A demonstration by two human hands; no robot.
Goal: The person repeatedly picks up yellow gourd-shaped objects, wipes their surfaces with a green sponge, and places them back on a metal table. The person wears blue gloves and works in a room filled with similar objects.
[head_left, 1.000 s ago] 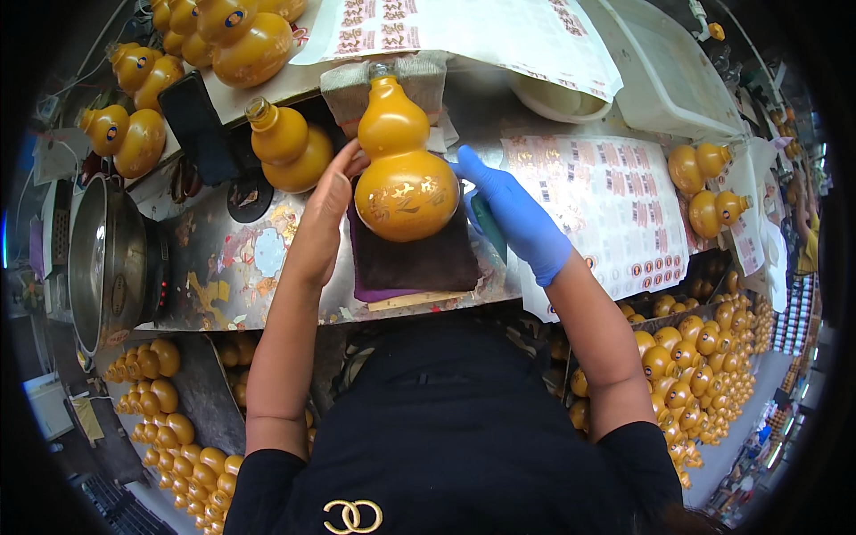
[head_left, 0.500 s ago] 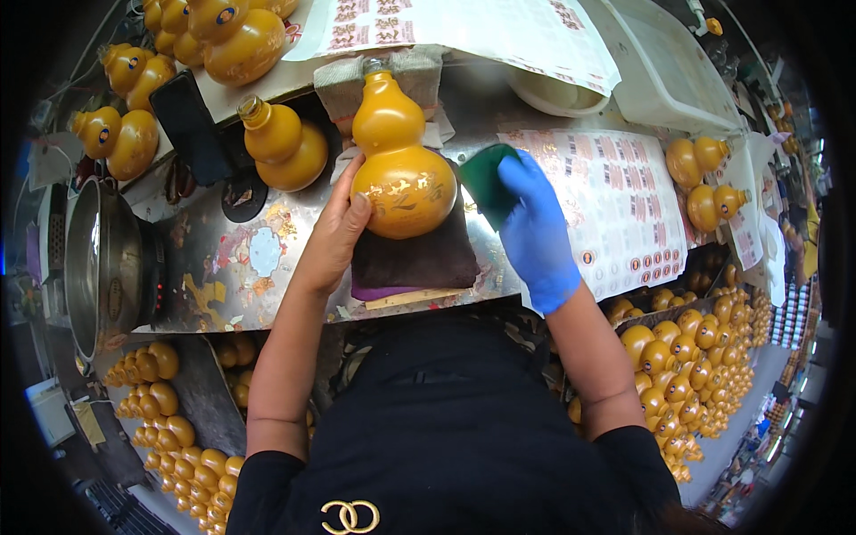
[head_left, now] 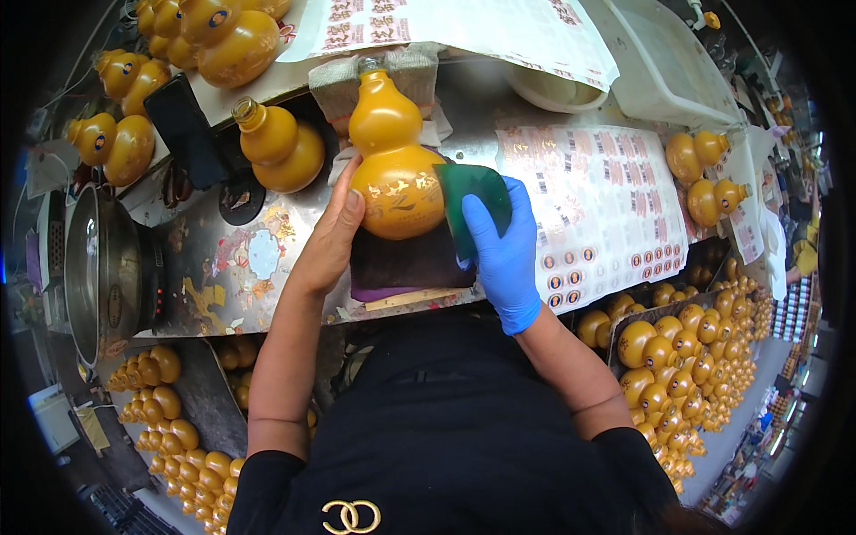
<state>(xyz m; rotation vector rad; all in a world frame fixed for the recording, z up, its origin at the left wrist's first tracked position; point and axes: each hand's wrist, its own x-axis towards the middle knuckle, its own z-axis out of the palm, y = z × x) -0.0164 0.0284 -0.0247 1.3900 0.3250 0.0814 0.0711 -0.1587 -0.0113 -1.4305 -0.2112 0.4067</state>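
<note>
A yellow gourd-shaped bottle (head_left: 392, 178) lies on a dark cloth pad (head_left: 406, 267), its neck pointing away from me onto a folded grey towel (head_left: 334, 85). Gold and dark decoration marks its lower bulb. My bare left hand (head_left: 334, 236) is closed around the left side of that bulb, thumb on top. On the other side, my blue-gloved right hand (head_left: 504, 259) pinches a flexible dark green scraper sheet (head_left: 486, 192). The sheet's left edge meets the right side of the bulb.
Printed decal sheets (head_left: 588, 196) lie to the right, beneath a white bowl (head_left: 557, 89) and a plastic tub (head_left: 664, 62). At left stand another gourd bottle (head_left: 281, 152), a phone (head_left: 185, 129) and a metal pan (head_left: 102, 267). Many gourd bottles (head_left: 678, 357) fill racks below.
My right hand has moved left and toward me, bringing the green scraper sheet from beside the bottle up against its lower bulb. My left hand keeps its hold.
</note>
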